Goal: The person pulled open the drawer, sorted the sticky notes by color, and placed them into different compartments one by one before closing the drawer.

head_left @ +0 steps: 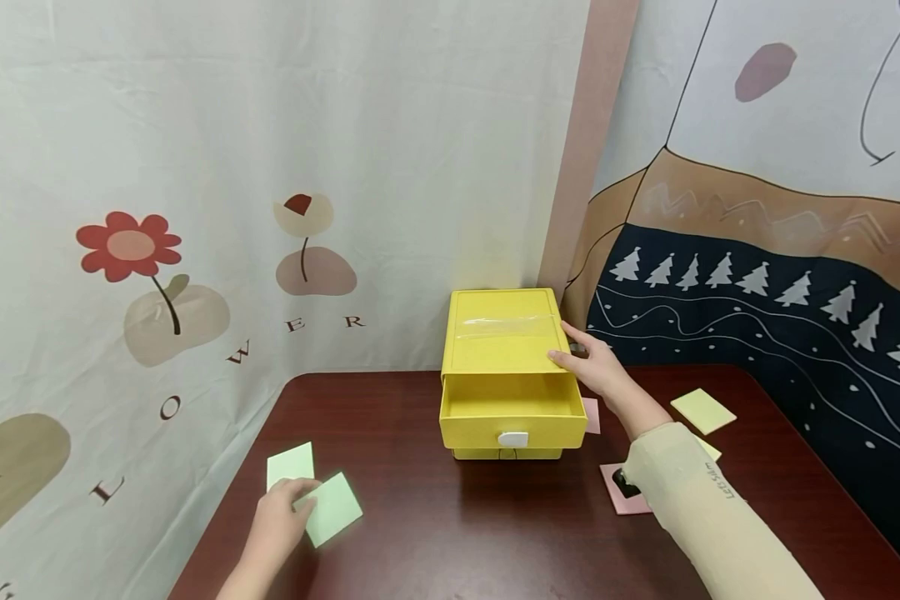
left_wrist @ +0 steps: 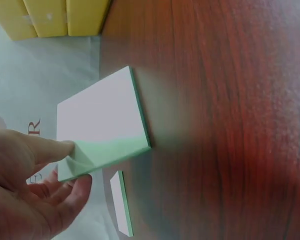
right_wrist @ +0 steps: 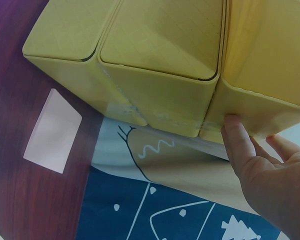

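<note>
My left hand (head_left: 281,508) pinches a pale green pad of sticky notes (head_left: 333,510) by its edge, thumb on top and fingers beneath. In the left wrist view this pad (left_wrist: 102,112) is tilted above the table. Another green pad (head_left: 291,463) lies just behind that hand. Against the right side of a yellow drawer box (head_left: 498,346) rests my right hand (head_left: 591,360), its thumb at the top edge. The top drawer (head_left: 468,432) is pulled out, and its inside looks bare. One finger (right_wrist: 240,140) lies straight against the yellow side in the right wrist view.
Yellow pads (head_left: 703,411) lie at the right, one partly behind the sleeve. A pink pad (head_left: 624,498) with a black item (head_left: 626,483) on it is near the right forearm. Another pink pad (head_left: 592,415) sits beside the box. A printed curtain (head_left: 420,167) hangs behind the table.
</note>
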Demonstrator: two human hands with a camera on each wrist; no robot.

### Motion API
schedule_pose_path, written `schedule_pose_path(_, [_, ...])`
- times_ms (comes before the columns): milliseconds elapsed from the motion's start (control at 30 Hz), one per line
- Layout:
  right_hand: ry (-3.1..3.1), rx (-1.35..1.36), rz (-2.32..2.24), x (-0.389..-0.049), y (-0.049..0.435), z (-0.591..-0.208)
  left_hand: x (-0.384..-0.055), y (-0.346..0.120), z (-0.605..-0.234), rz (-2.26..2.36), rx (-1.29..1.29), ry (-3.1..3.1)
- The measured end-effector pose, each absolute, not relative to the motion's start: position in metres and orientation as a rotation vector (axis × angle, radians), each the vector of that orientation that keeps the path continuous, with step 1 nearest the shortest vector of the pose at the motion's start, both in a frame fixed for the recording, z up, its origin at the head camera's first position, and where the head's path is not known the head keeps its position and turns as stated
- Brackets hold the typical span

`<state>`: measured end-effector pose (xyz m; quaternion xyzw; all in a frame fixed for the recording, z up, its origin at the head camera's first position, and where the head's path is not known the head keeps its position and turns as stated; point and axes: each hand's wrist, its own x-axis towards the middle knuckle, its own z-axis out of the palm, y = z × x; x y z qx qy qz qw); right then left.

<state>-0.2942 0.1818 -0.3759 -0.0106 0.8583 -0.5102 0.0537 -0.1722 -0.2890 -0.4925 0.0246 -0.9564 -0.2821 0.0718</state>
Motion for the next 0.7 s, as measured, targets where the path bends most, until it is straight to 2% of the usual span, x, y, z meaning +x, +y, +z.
schedule_pose_path(400, [2.599,-0.046,-1.571,-0.294,0.184,-0.378,-0.177,-0.268,-0.496,-0.8,0.063,-2.592])
schedule_pose_path(700, [2.603,-0.051,-1.564,-0.293,0.184,-0.377,-0.181,-0.252,-0.495,-0.64,-0.134,-2.333])
